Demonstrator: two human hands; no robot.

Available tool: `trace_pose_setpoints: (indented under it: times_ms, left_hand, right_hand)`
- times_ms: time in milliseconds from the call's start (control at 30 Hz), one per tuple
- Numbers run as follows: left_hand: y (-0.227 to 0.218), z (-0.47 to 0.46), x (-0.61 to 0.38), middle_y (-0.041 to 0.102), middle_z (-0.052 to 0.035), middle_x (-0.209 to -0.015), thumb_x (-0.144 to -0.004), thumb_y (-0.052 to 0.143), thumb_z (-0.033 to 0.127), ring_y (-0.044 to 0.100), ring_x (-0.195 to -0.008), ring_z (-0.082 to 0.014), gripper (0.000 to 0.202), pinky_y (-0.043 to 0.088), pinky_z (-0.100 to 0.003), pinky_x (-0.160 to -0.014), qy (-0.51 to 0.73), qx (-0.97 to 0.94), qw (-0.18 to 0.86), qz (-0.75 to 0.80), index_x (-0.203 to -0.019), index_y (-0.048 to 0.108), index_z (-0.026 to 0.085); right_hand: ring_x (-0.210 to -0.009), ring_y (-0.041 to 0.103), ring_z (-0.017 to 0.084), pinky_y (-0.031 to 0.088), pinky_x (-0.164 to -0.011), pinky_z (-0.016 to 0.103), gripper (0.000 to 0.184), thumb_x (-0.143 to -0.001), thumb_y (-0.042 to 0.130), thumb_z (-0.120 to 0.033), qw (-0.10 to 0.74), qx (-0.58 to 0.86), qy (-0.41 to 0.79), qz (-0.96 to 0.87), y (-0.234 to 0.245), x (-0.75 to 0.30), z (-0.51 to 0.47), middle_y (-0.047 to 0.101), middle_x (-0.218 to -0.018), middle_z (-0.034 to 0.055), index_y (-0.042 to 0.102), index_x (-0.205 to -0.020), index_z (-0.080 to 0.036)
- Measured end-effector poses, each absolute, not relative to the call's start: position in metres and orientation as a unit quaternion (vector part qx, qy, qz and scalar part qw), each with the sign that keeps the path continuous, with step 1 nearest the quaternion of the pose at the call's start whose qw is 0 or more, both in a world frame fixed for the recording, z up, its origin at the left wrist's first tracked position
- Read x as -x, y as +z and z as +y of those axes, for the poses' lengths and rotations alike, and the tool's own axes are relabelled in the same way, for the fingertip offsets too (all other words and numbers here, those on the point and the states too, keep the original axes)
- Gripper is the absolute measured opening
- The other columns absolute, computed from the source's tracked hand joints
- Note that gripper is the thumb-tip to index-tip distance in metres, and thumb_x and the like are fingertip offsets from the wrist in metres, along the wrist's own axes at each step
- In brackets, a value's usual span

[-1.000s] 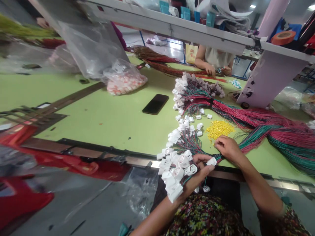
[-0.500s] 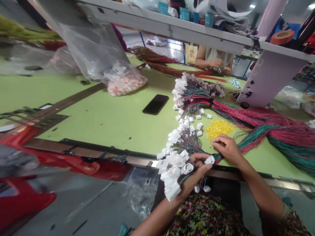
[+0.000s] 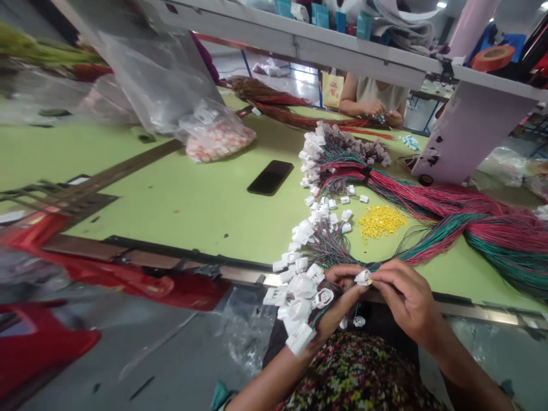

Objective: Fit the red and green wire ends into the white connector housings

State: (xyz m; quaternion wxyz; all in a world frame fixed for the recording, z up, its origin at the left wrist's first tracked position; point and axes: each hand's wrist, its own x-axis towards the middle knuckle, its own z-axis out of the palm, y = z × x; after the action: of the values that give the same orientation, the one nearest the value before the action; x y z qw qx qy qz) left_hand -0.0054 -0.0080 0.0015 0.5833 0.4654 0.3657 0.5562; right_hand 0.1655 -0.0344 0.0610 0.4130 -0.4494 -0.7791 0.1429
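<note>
My left hand (image 3: 346,285) is closed around a white connector (image 3: 363,278), its face turned up toward the right. Across that wrist and forearm hangs a cluster of white connectors (image 3: 300,308) on thin wires. A small yellow piece (image 3: 370,281) is pinched between the fingertips of my right hand (image 3: 405,288), right at the face of the held connector. Whether it sits inside the connector I cannot tell. Beyond my hands lies a heap of yellow pieces (image 3: 382,221) on the green table (image 3: 205,194). Red and green wires (image 3: 445,240) run off to the right.
A black phone (image 3: 270,177) lies mid-table. Behind it rests a plastic bag of orange-and-white parts (image 3: 220,140). A tied wire bundle (image 3: 368,174) stretches rightward. A shelf (image 3: 299,43) spans the table overhead, and another person (image 3: 372,100) sits across with hands at small parts.
My right hand has come from the edge of the yellow heap down and left to the connector, a yellow piece in its fingertips. My left hand stays nearly in place.
</note>
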Motion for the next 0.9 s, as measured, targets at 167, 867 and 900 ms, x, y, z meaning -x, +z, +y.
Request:
trace_pose_setpoints:
  times_ms: [167, 867, 900]
  left_hand:
    - [0.000, -0.006, 0.005, 0.078, -0.0020, -0.093, -0.078, 0.079, 0.015, 0.072, -0.087, -0.0173, 0.018, 0.057, -0.025, -0.078, 0.577, -0.512, 0.541, 0.334, -0.095, 0.076, 0.022]
    - [-0.002, -0.008, 0.002, 0.079, -0.0041, -0.090, -0.076, 0.081, 0.013, 0.074, -0.087, -0.0198, 0.016, 0.059, -0.029, -0.080, 0.586, -0.530, 0.507, 0.344, -0.089, 0.078, 0.022]
    - [-0.002, -0.008, 0.003, 0.079, -0.0042, -0.090, -0.076, 0.081, 0.014, 0.074, -0.086, -0.0196, 0.016, 0.059, -0.029, -0.079, 0.579, -0.531, 0.513, 0.348, -0.090, 0.078, 0.022]
  right_hand:
    - [-0.087, 0.064, 0.019, 0.054, -0.075, 0.032, 0.020, -0.100, 0.056, -0.009, 0.412, 0.443, 0.128, -0.786, 0.059, -0.166, -0.036, 0.067, -0.095, 0.0063, 0.067, -0.113, -0.020]
    - [-0.086, 0.068, 0.015, 0.054, -0.074, 0.024, 0.006, -0.092, 0.074, -0.028, 0.508, 0.476, 0.424, -0.579, 0.044, -0.164, -0.031, 0.069, -0.094, 0.0021, 0.077, -0.096, -0.024]
    - [-0.086, 0.068, 0.015, 0.054, -0.074, 0.024, 0.005, -0.091, 0.075, -0.028, 0.509, 0.473, 0.429, -0.577, 0.043, -0.165, -0.031, 0.069, -0.093, 0.0018, 0.077, -0.094, -0.025]
